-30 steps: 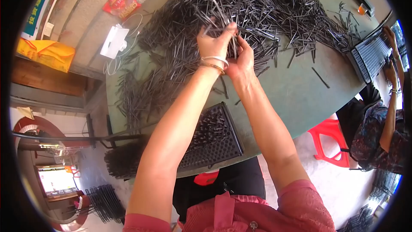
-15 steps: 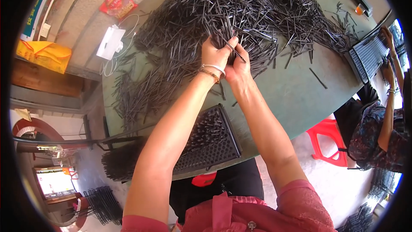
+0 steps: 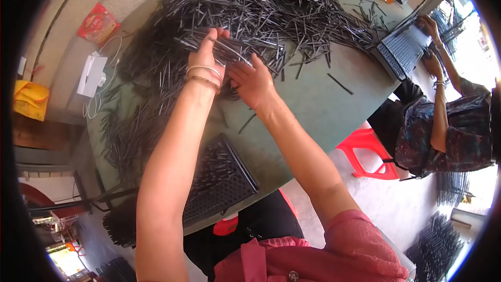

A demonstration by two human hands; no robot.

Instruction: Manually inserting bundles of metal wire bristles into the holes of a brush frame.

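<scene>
My left hand (image 3: 203, 61), with a white bangle and a beaded bracelet at its wrist, holds a loose bunch of thin black sticks (image 3: 229, 48) at the near edge of a large pile. The bunch lies crosswise, its right end toward my right hand (image 3: 253, 82). That hand has its thumb raised and its fingers stretched to the left, close against the sticks; part of the fingers is blurred. Below my hands, a black perforated tray (image 3: 229, 190) sits at the table edge, partly filled with upright sticks. My left forearm hides part of it.
The pile of black sticks (image 3: 250, 0) spreads over the green table (image 3: 313, 109). At the right, another person's hands (image 3: 430, 62) work at a second perforated tray (image 3: 404, 47). A white power strip (image 3: 92, 75) with cable and a red packet (image 3: 97, 23) lie at the left. A red stool (image 3: 365, 151) stands below.
My hands, joined around an upright bunch before, have parted somewhat. The bunch now lies crosswise in my left hand, and my right hand's fingers have straightened. The whole view has shifted and tilted.
</scene>
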